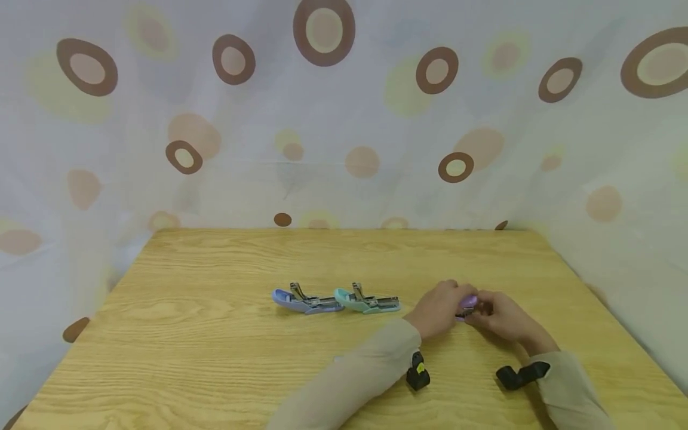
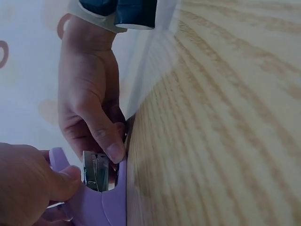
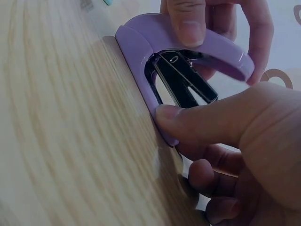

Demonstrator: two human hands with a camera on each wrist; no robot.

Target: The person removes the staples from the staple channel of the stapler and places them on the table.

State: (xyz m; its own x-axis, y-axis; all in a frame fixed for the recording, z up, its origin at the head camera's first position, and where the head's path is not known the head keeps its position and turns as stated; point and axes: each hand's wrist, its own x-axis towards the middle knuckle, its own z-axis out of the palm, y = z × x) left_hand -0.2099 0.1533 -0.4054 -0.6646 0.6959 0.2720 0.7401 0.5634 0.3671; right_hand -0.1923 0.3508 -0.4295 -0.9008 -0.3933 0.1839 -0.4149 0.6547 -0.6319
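A purple stapler (image 3: 146,37) stands on the wooden table between both hands, its top arm raised and its metal magazine (image 3: 186,80) showing in the gap. My left hand (image 1: 442,307) grips the top arm, with the thumb on its side in the right wrist view. My right hand (image 1: 505,319) pinches the front end of the base between thumb and fingers. In the left wrist view the purple body (image 2: 91,205) is partly covered by the left fingers. The head view shows only a little of the stapler.
To the left, a blue stapler (image 1: 292,303) and a mint green stapler (image 1: 352,303) lie opened out in a row, metal parts upward. The wooden table (image 1: 188,334) runs back to a patterned cloth (image 1: 344,119).
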